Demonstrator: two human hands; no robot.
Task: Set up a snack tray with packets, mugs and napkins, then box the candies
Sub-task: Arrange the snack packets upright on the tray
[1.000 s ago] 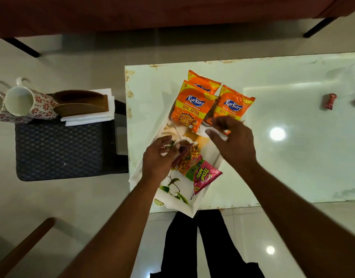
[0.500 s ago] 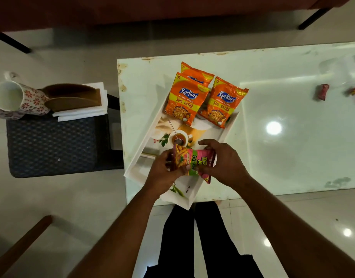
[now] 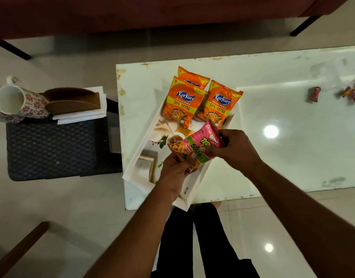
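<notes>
Surface: pale glossy tabletop (image 3: pixel 283 157), scuffed and stained along its left edge, with ceiling lights reflected in it; it stands on a light tiled floor (image 3: pixel 72 207), a dark red sofa (image 3: pixel 132 13) on thin black legs beyond it. Item 1: white tray (image 3: pixel 141 157) with a printed tea picture, set aslant on the near left corner of the tabletop, its near end overhanging the edge. Item 2: pink snack packet (image 3: pixel 198 147), held just above the middle of the tray, long axis running from near left to far right, the sealed top end toward the far right, printed face up. Left hand (image 3: pixel 173 173): fingers clenched on the packet's near-left end. Right hand (image 3: pixel 232 149): fingers pinched on its far-right end. Item 3: three orange snack packets (image 3: pixel 181 105) lying at the far end of the tray, overlapping, tops pointing away, just beyond the pink packet and apart from it. Item 4: two wrapped candies (image 3: pixel 315 94) on the tabletop well to the right. Item 5: dark woven stool (image 3: pixel 52 147) left of the tabletop, carrying a patterned mug (image 3: pixel 18 102) lying on its side, a wooden napkin holder (image 3: pixel 72 101) and a stack of white napkins (image 3: pixel 82 115) beneath the holder. The person's dark trousers (image 3: pixel 192 247) show below the tray.
</notes>
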